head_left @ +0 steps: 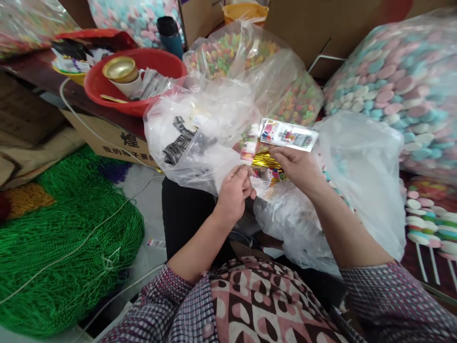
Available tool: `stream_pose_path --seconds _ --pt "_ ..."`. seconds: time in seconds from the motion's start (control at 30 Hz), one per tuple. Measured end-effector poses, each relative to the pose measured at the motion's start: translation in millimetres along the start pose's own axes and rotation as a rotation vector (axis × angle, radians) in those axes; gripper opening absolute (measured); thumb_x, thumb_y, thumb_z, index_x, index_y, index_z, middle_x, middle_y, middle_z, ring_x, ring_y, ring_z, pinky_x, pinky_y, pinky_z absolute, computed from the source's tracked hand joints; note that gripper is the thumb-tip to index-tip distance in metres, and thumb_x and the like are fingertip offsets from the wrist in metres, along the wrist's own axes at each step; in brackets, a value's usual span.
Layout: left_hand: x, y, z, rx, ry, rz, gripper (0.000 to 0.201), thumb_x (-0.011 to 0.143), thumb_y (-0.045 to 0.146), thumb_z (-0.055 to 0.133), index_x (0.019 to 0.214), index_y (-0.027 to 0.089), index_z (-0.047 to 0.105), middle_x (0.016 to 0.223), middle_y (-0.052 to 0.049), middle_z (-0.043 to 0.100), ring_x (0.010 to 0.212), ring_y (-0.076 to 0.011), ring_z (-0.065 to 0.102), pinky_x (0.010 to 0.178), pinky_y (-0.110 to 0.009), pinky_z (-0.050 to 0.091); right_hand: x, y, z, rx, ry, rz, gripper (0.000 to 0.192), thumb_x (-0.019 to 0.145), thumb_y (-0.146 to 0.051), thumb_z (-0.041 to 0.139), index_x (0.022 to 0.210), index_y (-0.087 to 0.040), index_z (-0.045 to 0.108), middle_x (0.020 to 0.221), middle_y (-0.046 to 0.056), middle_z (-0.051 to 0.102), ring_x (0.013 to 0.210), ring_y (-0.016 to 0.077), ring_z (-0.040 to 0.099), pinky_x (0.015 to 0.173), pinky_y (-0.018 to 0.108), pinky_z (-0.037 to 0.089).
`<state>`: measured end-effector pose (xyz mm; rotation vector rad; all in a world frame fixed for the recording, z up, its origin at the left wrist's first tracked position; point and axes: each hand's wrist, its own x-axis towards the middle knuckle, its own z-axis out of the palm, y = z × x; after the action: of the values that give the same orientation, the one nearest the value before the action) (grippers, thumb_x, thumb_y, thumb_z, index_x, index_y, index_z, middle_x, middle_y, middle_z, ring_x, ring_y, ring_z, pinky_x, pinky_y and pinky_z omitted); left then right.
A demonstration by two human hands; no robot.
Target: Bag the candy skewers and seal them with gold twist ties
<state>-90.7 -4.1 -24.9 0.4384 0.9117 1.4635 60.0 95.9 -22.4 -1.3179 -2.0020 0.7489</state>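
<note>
My right hand (298,166) pinches a small printed card (288,134) and a gold foil piece (266,161) over my lap. Fingers curled, my left hand (233,190) grips the edge of a clear plastic bag (200,138) and a small coloured sweet packet (249,151) just left of the foil. A second clear bag (360,176) lies under my right forearm. Both hands nearly touch at the foil.
A red basin (107,88) with a gold cup (120,69) and wrappers stands at back left. Bags of coloured sweets (400,81) fill the right and back. Green string (64,228) lies heaped at left, a cardboard box (107,138) behind it. Lollipops (428,228) lie at right.
</note>
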Motion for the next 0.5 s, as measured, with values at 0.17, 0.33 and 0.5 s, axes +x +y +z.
stream_pose_path --seconds 0.17,0.33,0.5 --pt "3.0 2.0 -2.3 -0.115 0.056 0.002 0.024 0.092 0.034 0.058 0.076 0.018 0.053 0.046 0.013 0.026 0.033 -0.0025 0.02 0.042 -0.018 0.036 19.9 9.1 27.7 -0.489 -0.187 -0.131 0.027 0.089 -0.017 0.053 0.097 -0.018 0.079 0.105 0.012 0.075 0.095 0.025 0.066 0.087 0.037 0.049" --pt "3.9 0.8 -0.8 -0.145 0.075 -0.005 0.024 0.096 0.031 0.052 0.076 0.017 0.053 0.046 0.013 0.027 0.032 -0.0027 0.021 0.041 -0.019 0.036 22.5 12.3 31.6 -0.465 -0.16 -0.066 0.026 0.088 -0.022 0.053 0.079 -0.016 0.077 0.09 0.01 0.073 0.083 0.0217 0.064 0.075 0.032 0.045" --pt "3.8 1.1 1.1 -0.156 0.074 -0.035 0.026 0.099 0.027 0.047 0.076 0.017 0.053 0.045 0.012 0.027 0.031 -0.0029 0.021 0.041 -0.019 0.036 23.0 20.3 20.9 -0.025 -0.052 0.126 0.021 0.08 -0.03 0.059 0.075 -0.018 0.076 0.067 -0.001 0.068 0.061 0.0148 0.056 0.062 0.028 0.043"
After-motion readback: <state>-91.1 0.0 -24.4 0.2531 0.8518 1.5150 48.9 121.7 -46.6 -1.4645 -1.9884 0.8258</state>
